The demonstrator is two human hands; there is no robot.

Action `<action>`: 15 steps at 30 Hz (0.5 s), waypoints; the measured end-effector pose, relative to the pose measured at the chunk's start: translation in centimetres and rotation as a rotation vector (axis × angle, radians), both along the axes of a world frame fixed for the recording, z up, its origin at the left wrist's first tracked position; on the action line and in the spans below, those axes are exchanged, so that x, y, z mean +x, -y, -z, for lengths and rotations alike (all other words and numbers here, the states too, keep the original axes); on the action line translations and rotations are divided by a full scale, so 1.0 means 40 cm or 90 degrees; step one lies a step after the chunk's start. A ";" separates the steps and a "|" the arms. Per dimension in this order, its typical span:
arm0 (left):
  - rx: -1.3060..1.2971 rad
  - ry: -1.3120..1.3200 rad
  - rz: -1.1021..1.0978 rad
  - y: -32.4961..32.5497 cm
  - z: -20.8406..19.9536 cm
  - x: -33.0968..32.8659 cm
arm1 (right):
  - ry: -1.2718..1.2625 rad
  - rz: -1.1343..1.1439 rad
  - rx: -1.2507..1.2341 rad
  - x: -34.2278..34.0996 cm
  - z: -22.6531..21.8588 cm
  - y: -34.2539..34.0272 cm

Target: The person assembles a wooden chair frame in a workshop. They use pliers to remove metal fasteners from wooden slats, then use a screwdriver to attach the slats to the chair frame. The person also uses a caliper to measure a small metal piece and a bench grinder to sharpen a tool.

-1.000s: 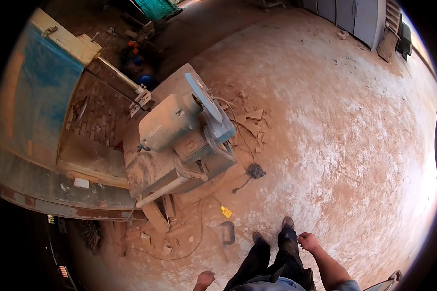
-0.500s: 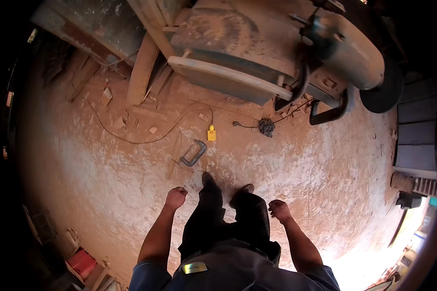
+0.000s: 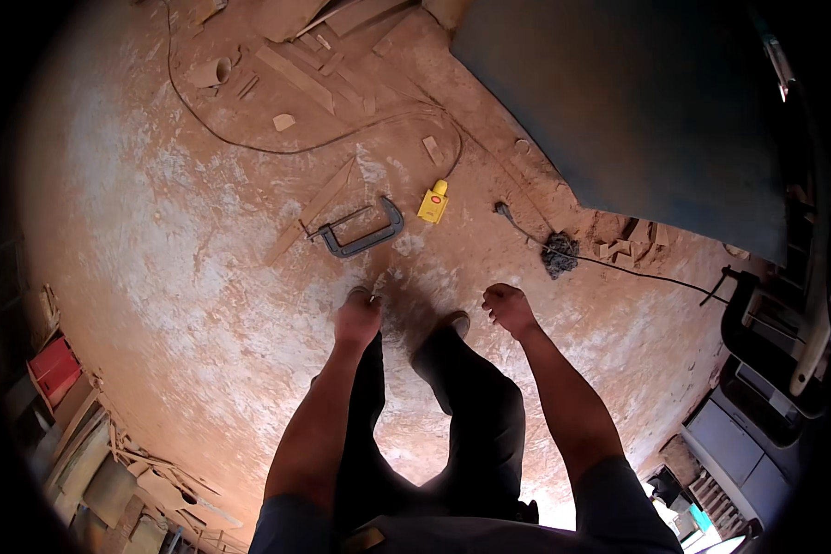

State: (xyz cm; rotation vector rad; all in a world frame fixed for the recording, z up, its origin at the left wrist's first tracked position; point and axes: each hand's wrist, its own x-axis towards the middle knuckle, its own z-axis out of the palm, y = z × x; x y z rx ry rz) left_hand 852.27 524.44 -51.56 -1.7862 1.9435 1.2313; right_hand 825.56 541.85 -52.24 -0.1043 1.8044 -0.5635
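My left hand (image 3: 357,319) is closed in front of my left leg, thumb and fingers pressed together; whatever they hold, if anything, is too small to name. My right hand (image 3: 511,309) hangs half-curled above the floor, its fingers slightly apart and nothing visible in them. Ahead of the left hand, a dark metal C-clamp (image 3: 369,242) lies on the dusty floor, touched by neither hand. Just right of it is a yellow socket block (image 3: 433,202) on a cable. Further right, a black plug (image 3: 501,210) lies beside a dark tangled clump (image 3: 560,255).
A large dark panel (image 3: 619,120) of a machine stands at the upper right. More C-clamps (image 3: 757,360) show at the right edge, above grey cabinets (image 3: 725,439). Wood offcuts (image 3: 295,78) litter the floor at the far left. A red box (image 3: 55,369) sits at the left.
My view has tipped down and turned, so the machine has shifted to the upper right. Both hands have come forward, nearer the C-clamp on the floor. My legs have changed stance.
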 end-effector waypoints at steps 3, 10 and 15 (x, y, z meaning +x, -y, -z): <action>0.027 -0.002 0.088 0.027 0.133 -0.057 | -0.199 -0.111 -0.038 -0.094 0.199 0.016; -0.065 -0.059 0.221 0.169 0.450 -0.305 | -0.505 -0.231 0.004 -0.288 0.555 0.055; -0.053 0.048 0.304 0.182 0.588 -0.457 | -0.488 -0.349 0.140 -0.316 0.641 0.127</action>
